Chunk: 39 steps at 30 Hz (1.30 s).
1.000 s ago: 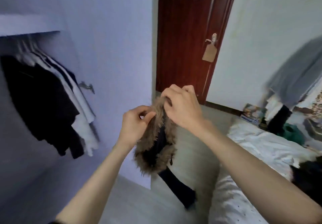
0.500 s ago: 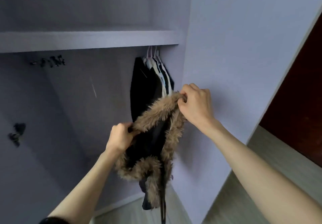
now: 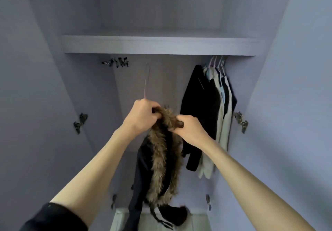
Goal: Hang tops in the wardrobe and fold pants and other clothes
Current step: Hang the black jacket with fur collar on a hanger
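Forearms reach up from bottom corners, dark sleeve at lower left edge. Left hand (image 3: 143,115) and right hand (image 3: 188,129), both curled, clamp fur-trimmed black garment (image 3: 161,160) at frame centre; it hangs down, lower end blurred, shape hard to make out. Thin hanger (image 3: 146,79) above left hand, hook hidden. Behind, hung clothes (image 3: 212,108) at right under wardrobe shelf (image 3: 158,44); rail hidden.

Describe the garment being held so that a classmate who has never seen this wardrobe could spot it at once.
Start at the open wardrobe's shelf. Below it, both hands meet at mid-height: the left hand and right hand grip the dark fur-trimmed garment. Unlike the plain clothes on hangers at the right, it has shaggy brown fur.
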### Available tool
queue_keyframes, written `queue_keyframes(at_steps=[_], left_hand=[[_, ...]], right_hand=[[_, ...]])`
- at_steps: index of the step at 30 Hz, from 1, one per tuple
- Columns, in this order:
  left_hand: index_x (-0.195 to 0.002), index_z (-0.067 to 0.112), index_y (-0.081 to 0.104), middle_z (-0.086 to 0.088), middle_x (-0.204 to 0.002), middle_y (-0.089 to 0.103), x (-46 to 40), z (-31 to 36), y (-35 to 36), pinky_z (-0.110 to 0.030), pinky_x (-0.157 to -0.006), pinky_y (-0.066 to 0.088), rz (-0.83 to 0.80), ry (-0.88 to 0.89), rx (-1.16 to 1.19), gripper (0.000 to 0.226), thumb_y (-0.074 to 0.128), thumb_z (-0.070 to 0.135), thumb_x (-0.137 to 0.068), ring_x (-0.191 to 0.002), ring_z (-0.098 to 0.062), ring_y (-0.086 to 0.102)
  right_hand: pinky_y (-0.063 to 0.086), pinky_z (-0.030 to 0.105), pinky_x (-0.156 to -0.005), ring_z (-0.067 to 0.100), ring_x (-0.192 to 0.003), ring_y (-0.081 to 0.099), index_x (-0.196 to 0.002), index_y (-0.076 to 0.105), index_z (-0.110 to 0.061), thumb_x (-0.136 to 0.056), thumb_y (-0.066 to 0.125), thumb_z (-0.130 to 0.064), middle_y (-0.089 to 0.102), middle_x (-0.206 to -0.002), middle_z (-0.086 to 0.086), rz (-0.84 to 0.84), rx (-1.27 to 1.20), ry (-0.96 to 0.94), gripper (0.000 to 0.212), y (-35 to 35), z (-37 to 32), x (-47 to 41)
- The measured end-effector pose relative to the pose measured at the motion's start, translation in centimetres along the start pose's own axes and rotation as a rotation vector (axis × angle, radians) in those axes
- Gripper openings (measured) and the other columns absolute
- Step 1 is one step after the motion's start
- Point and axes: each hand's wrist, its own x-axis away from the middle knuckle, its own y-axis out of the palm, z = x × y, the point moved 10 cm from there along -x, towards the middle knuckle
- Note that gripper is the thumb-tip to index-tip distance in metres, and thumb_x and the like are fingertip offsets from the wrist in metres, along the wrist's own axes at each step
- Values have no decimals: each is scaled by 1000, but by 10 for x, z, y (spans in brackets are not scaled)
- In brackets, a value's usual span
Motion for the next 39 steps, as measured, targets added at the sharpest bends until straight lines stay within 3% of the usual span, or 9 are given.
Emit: queue_keyframes(at_steps=[6, 10, 18, 21, 24, 29, 33, 35, 39], left_hand=[[-111, 11, 67, -8, -107, 68, -3, -97, 19, -25, -82, 42, -18, -224, -15, 25, 63, 13, -86, -101, -27, 60], [-111, 7, 63, -12, -107, 67, -7, -159, 54, -25, -80, 43, -85, -371, 14, 29, 65, 21, -85, -102, -31, 61], [-107, 7, 70, -5, -107, 69, -32, -248, 51, -13, -79, 40, -55, -520, 236, 25, 70, 12, -82, -102, -16, 62], [-98, 8, 73, -2, -89, 70, -50, -266, 48, -8, -58, 41, -116, -543, 331, 16, 69, 7, -82, -71, -5, 60], [-90, 12, 73, 11, -73, 65, -59, -273, 47, -4, -50, 38, -141, -576, 426, 11, 68, 6, -83, -65, 2, 55], [-88, 13, 70, 6, -75, 64, -81, -276, 22, -7, -55, 42, -84, -599, 451, 10, 69, 5, -82, -71, -3, 57], [-83, 12, 69, 8, -70, 62, -84, -285, -3, -14, -63, 41, -50, -634, 414, 7, 71, 7, -80, -72, -6, 56], [-75, 11, 69, 13, -60, 62, -86, -292, -19, -7, -54, 41, -4, -642, 428, 8, 71, 4, -80, -62, -1, 54], [-69, 15, 67, 8, -62, 62, -90, -305, -43, -4, -48, 38, 44, -651, 405, 15, 71, 5, -80, -63, -4, 54]], right_hand=[[40, 27, -74, 9, -71, 55, -85, 65, -22, -78, 65, -11, 55, -71, -16, 180, 140, -125, 12, -12, -36, -60], [30, 16, -61, 5, -55, 47, -83, 69, -19, -78, 64, -12, 54, -62, -12, 182, 171, -177, 10, 10, -55, -104], [40, 29, -70, 23, -80, 62, -74, 52, -26, -78, 67, -16, 56, -65, -12, 178, 341, -63, 19, 30, -31, -161], [47, 35, -82, 25, -96, 62, -79, 51, -24, -83, 65, -21, 68, -89, 1, 96, 462, 81, 15, 46, 8, -178], [48, 35, -83, 24, -100, 61, -82, 58, -23, -84, 64, -23, 68, -97, 2, -10, 485, 191, 6, 66, 41, -191], [44, 26, -86, 22, -108, 60, -104, 70, -11, -92, 56, -16, 68, -111, 7, -178, 194, 222, 19, 102, 56, -232], [40, 26, -93, 24, -115, 53, -133, 49, -2, -96, 50, -13, 53, -134, 14, -62, -292, 330, 39, 113, 48, -275], [41, 34, -99, 23, -113, 50, -142, 34, -5, -95, 53, -16, 46, -140, 14, -29, -622, 425, 51, 123, 46, -295], [39, 32, -98, 17, -99, 51, -140, 32, -5, -95, 54, -22, 54, -118, 8, 5, -842, 491, 53, 135, 36, -331]])
